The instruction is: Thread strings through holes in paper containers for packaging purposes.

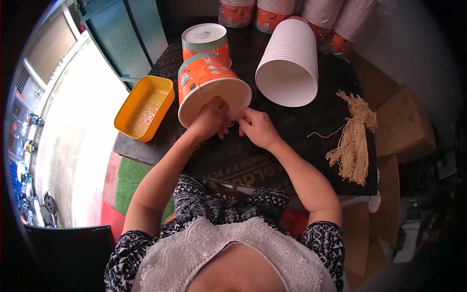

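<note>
An orange patterned paper bucket (202, 73) lies tilted on its side, its open mouth facing me. My left hand (210, 120) reaches into that mouth, its fingers closed on a thin pale string (232, 118). At the right side of the rim, my right hand (259, 127) pinches the same string between thumb and forefinger. Both hands are close together, and the string's exact path between the fingers is too fine to follow. Behind the tilted bucket, another bucket (205, 35) of the same kind stands upside down, partly covered by it.
A yellow plastic tub (127, 109) with small coloured bits sits at the table's left edge. Nested white buckets (288, 61) lie to the right. A bundle of cream strings (357, 141) rests near the right edge. More stacked buckets (275, 12) line the back; cardboard boxes (406, 126) stand beyond.
</note>
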Motion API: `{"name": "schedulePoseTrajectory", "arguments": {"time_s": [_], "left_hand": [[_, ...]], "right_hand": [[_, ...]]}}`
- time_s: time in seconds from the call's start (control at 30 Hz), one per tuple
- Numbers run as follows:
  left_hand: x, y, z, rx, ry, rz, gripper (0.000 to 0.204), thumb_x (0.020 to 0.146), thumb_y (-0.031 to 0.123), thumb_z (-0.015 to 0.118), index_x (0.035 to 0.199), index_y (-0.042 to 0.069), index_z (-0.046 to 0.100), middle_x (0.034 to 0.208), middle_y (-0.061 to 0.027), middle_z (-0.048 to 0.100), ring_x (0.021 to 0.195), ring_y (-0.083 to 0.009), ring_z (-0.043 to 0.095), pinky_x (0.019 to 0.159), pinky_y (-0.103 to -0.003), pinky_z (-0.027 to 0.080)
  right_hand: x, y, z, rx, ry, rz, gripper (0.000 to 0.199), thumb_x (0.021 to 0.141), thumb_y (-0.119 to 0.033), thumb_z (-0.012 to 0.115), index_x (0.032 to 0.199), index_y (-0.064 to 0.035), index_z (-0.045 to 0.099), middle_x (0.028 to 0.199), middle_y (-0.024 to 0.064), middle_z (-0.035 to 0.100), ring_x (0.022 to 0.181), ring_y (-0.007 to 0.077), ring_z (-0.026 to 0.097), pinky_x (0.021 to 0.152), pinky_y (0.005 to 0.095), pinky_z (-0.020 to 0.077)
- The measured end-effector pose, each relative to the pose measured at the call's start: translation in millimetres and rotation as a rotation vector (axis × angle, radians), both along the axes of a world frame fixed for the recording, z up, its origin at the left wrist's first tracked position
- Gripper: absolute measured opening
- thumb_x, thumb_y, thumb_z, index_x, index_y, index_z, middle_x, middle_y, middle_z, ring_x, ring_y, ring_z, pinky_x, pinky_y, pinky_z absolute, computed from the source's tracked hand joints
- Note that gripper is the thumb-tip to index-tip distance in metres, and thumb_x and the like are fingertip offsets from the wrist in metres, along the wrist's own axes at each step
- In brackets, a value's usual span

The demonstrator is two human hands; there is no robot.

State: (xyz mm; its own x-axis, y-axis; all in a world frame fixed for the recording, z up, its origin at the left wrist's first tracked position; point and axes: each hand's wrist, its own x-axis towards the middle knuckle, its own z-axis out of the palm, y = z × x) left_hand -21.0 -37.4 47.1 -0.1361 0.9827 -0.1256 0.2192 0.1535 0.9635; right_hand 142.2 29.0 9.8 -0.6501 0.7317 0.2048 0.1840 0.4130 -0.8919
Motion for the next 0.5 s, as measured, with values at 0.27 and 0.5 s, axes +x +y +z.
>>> {"name": "schedulePoseTrajectory", "arguments": {"time_s": [0.27, 0.5], "left_hand": [[-7, 0, -12, 0.020, -0.169, -0.022, 0.023, 0.087, -0.003, 0.044, 0.109, -0.006, 0.048, 0.078, -0.0143, 0.059, 0.059, -0.0192, 0.060, 0.047, -0.029, 0.051], [-11, 2, -19, 0.072, -0.187, -0.051, 0.026, 0.083, 0.000, 0.058, 0.107, -0.006, 0.050, 0.087, -0.0149, 0.058, 0.063, -0.0174, 0.061, 0.048, -0.027, 0.051]], "right_hand": [[-2, -1, -5, 0.033, -0.029, 0.018, 0.009, 0.086, -0.009, 0.056, 0.085, -0.0006, 0.059, 0.064, 0.0134, 0.063, 0.059, 0.0273, 0.065, 0.055, 0.0375, 0.0486], [-3, -2, -1, 0.065, -0.085, 0.000, 0.010, 0.084, -0.011, 0.057, 0.086, -0.0025, 0.061, 0.064, 0.0136, 0.063, 0.061, 0.0281, 0.065, 0.056, 0.0392, 0.0492]]}}
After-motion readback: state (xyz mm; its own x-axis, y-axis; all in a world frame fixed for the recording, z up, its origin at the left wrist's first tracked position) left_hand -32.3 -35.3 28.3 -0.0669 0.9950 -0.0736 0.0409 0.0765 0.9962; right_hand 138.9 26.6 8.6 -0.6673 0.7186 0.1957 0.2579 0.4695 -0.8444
